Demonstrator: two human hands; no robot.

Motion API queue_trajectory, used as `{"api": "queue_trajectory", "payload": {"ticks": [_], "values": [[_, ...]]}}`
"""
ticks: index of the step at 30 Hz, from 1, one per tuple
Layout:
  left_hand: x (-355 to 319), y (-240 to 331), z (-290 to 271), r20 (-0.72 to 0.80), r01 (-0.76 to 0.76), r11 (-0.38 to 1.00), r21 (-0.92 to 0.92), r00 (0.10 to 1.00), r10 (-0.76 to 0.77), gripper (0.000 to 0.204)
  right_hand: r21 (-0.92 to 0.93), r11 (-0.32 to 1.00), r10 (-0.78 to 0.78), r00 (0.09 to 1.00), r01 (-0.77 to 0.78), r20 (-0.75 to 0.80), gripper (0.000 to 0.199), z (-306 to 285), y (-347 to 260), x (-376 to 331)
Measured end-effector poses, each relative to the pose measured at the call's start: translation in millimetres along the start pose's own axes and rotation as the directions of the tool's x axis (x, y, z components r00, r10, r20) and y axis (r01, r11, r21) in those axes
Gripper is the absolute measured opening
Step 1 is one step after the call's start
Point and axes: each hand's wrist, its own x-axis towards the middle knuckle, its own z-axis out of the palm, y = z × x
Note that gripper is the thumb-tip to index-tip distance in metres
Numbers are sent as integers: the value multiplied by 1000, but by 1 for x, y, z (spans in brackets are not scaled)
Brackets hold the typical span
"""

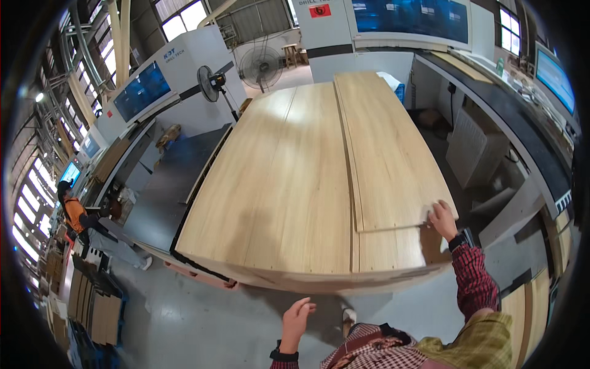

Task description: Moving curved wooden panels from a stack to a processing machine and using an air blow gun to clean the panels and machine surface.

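A long light wood-grain panel point(390, 154) lies on top of the right side of a broad stack of similar panels point(270, 184). Its near end sits back from the front edge of the stack. At that panel's near right corner is my right hand point(442, 220), its fingers bent over the edge and gripping it; the underside of the grip is hidden. My left hand point(297, 318) hangs in front of the stack, apart from it, with loosely bent fingers and nothing in them.
A dark table point(178, 178) adjoins the stack on the left. Along the right runs a machine with a dark-topped bed point(491, 101). Fans point(209, 83) stand beyond the stack. At far left, a person in an orange top point(75, 214) is beside another machine. Boards point(531, 307) stand at lower right.
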Motion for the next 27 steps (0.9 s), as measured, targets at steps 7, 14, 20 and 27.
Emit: {"api": "queue_trajectory", "payload": {"ticks": [7,14,20,27], "values": [[137,7,70,388,-235,968,93,904,182,42,-326,822,409,883,-466,-230,50,19,38,38],[243,15,120,579,-306,920,245,807,114,51,-159,902,371,909,-402,-192,36,24,34,29],[294,48,112,492,-93,917,388,862,-121,37,-44,937,329,915,-348,-233,36,56,-20,-15],[311,58,15,587,29,934,356,771,-248,28,145,918,396,855,-368,-334,28,54,-149,-90]]}}
